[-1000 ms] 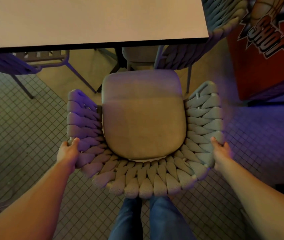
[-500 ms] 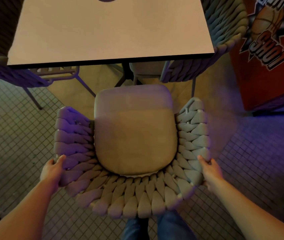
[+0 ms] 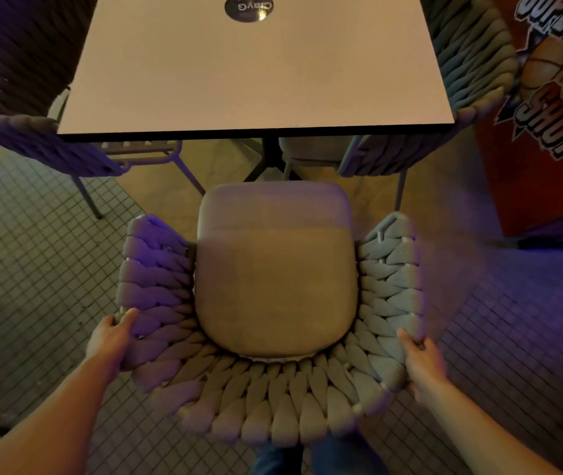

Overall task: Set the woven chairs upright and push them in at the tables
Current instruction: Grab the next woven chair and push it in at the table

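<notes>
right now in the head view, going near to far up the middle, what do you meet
Jeans legs → woven backrest of the held chair → its seat cushion → bare floor → table's near edge → tabletop → round dark sticker.

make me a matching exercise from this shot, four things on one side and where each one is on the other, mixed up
Things:
1. left hand
2. right hand
3. sticker
4. cushion

Places:
A. on the tabletop, far edge of view
B. on the chair's seat
C. gripping the woven rim on the side lit purple
D. gripping the woven rim on the side nearer the red poster

Pairs: 1-C, 2-D, 3-A, 4-B
</notes>
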The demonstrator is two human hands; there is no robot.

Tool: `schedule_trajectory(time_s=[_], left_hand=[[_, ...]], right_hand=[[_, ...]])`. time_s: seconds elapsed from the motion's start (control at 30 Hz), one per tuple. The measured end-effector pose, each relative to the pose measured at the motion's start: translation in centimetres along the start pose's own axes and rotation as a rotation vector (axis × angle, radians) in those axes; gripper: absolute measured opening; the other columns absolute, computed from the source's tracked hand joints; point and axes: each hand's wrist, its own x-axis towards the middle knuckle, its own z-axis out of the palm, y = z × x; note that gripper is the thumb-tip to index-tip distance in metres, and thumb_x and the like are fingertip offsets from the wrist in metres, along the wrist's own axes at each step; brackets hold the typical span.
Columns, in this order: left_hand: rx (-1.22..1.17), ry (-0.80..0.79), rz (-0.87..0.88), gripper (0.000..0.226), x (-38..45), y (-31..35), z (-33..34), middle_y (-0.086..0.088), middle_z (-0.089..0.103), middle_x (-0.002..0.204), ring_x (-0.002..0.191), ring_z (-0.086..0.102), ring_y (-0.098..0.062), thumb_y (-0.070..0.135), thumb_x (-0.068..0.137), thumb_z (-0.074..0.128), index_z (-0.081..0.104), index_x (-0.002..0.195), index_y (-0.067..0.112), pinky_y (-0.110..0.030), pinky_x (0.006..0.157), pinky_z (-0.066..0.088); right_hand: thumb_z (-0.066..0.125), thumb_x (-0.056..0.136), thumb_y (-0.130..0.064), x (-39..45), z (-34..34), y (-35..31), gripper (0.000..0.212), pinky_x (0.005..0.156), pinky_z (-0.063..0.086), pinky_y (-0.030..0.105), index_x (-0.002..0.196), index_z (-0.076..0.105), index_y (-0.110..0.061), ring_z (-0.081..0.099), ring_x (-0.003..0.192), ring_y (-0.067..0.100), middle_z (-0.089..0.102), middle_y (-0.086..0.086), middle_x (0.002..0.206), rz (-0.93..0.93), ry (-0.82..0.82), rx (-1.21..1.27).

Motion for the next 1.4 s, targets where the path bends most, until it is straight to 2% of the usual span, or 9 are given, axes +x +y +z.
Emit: schedule_trajectory(time_s=[0.13,0.23,0.43,0.53,0.7,0.93,1.1,1.33,1.4], left_hand=[[-0.058,-0.123,-0.115,0.038,-0.3,0.4,-0.6,-0.01,0.065,0.11,0.093,0.065,-0.036,0.051,0.088,0.059,0.061,0.111,0.021,-0.055,0.074,0.056],[-0.038,-0.174,-0.089,0.036,-0.3,0.3,-1.1,-0.011,0.065,0.111,0.084,0.064,-0.031,0.047,0.091,0.057,0.058,0.116,0.021,-0.044,0.067,0.054],[0.001,-0.2,-0.052,0.04,0.0,0.2,-0.9,-0.016,0.066,0.115,0.088,0.065,-0.033,0.039,0.09,0.063,0.055,0.12,0.013,-0.047,0.069,0.055],[0.024,-0.236,-0.027,0.036,0.2,0.6,-1.4,-0.014,0.067,0.106,0.082,0.065,-0.03,0.035,0.09,0.065,0.056,0.115,0.011,-0.045,0.066,0.056],[0.043,-0.286,-0.023,0.038,0.5,0.4,-1.9,-0.017,0.067,0.107,0.083,0.065,-0.033,0.032,0.089,0.066,0.056,0.117,0.009,-0.052,0.069,0.056],[0.07,-0.222,0.016,0.038,1.0,0.1,-1.7,-0.017,0.067,0.102,0.078,0.066,-0.032,0.033,0.086,0.069,0.058,0.111,0.008,-0.036,0.046,0.053],[0.076,-0.213,0.002,0.037,1.3,0.0,-1.5,-0.017,0.067,0.105,0.084,0.067,-0.035,0.036,0.084,0.07,0.061,0.109,0.01,-0.04,0.05,0.055],[0.059,-0.225,0.028,0.032,1.8,0.4,-1.1,-0.017,0.067,0.104,0.087,0.067,-0.037,0.035,0.085,0.068,0.062,0.105,0.011,-0.042,0.049,0.055],[0.044,-0.232,0.034,0.032,2.1,0.6,-0.9,-0.018,0.066,0.105,0.089,0.066,-0.039,0.034,0.085,0.067,0.061,0.105,0.01,-0.044,0.051,0.056]], right_hand=[[0.06,0.089,-0.041,0.1,-0.1,0.0,0.045,0.1,0.045,0.057,0.122,0.051,-0.012,0.056,0.117,0.037,0.059,0.018,0.125,0.004,-0.013,0.012],[0.061,0.088,-0.042,0.0,0.0,0.1,0.045,0.098,0.046,0.057,0.123,0.052,-0.014,0.056,0.116,0.036,0.059,0.017,0.125,0.004,0.002,0.023],[0.061,0.087,-0.042,-0.3,0.4,0.0,0.05,0.097,0.046,0.059,0.125,0.045,-0.014,0.055,0.117,0.037,0.058,0.016,0.126,-0.031,0.07,-0.031],[0.06,0.089,-0.037,-0.7,0.8,-0.2,0.042,0.096,0.047,0.059,0.121,0.049,-0.012,0.057,0.114,0.037,0.059,0.019,0.125,-0.078,0.128,-0.056],[0.059,0.091,-0.03,-1.2,1.3,-0.7,0.035,0.096,0.045,0.061,0.114,0.052,-0.005,0.057,0.112,0.041,0.059,0.026,0.122,-0.075,0.174,-0.08],[0.06,0.09,-0.03,-1.6,1.6,-0.9,0.031,0.089,0.048,0.053,0.107,0.055,-0.004,0.059,0.106,0.039,0.061,0.025,0.116,-0.112,0.232,-0.114],[0.06,0.089,-0.032,-1.6,1.5,-1.0,0.026,0.086,0.049,0.053,0.096,0.055,-0.008,0.059,0.099,0.037,0.062,0.024,0.108,-0.121,0.245,-0.137],[0.059,0.089,-0.036,-1.0,1.4,-1.5,0.029,0.093,0.047,0.059,0.105,0.054,-0.012,0.058,0.108,0.039,0.061,0.021,0.116,-0.11,0.192,-0.125],[0.06,0.089,-0.035,-0.7,1.6,-1.8,0.023,0.09,0.049,0.053,0.099,0.053,-0.015,0.059,0.105,0.036,0.062,0.021,0.115,-0.133,0.196,-0.117]])
